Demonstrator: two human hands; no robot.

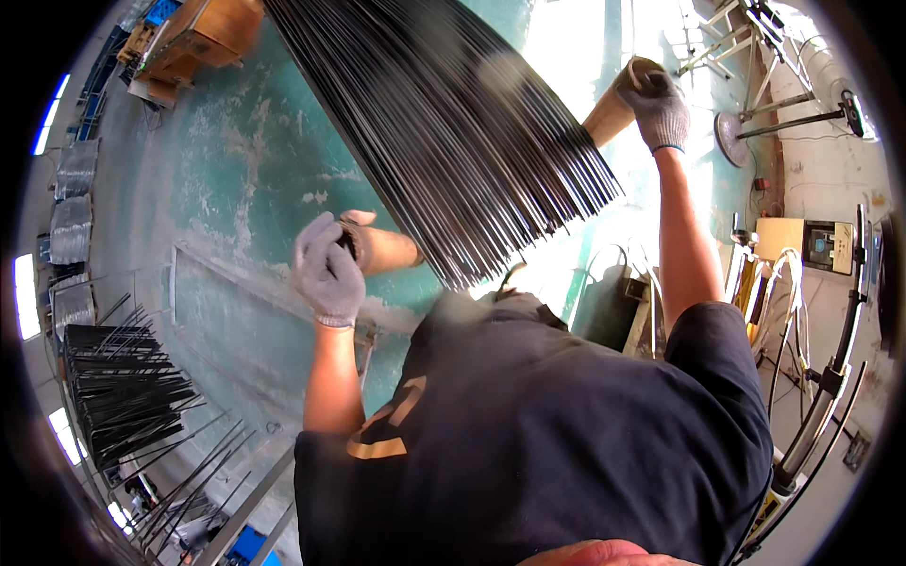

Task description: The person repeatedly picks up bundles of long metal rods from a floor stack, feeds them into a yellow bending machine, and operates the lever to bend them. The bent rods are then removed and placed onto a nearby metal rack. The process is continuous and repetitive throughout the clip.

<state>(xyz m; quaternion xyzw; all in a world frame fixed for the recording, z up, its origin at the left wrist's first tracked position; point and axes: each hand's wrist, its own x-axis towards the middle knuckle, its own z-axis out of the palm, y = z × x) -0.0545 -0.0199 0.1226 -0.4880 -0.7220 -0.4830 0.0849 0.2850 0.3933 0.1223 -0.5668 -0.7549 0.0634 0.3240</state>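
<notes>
Landmark: the big fan of thin black rods (453, 132). Everything else is placed relative to it.

Rod bundle fills the upper middle, fanning down from the top edge toward my chest, lower ends cut roughly in line. It lies across a tan cardboard tube (387, 250) that passes underneath it, one end out on each side.

Green painted floor (245, 179) sits behind the bundle, worn white in patches. My dark shirt (528, 424) is directly below the rod ends.

Down-left of the bundle, well apart: a rack of more black rods (123, 387), loose ones sticking out. Up-left of it: a brown cardboard box (203, 33). Right of it: white metal stand (764, 57) and a yellow-framed machine (821, 245).

My left hand (327, 269), grey knit glove, is just left of the lower rod ends: fingers curled closed over the near tube end, gripping it. My right hand (658, 106), same glove, is at the right edge of the bundle, higher up: fingers wrapped shut over the far tube end.

Judgement: the step in hand looks like carrying or levelling the bundle on the tube, both ends held. Motion blur on the rods, so the load is probably live. Next move calls for keeping both tube ends level so the rods don't slide off the low side, and holding an equal grip on each end. Right end is currently much higher in view, so watch the tilt.
</notes>
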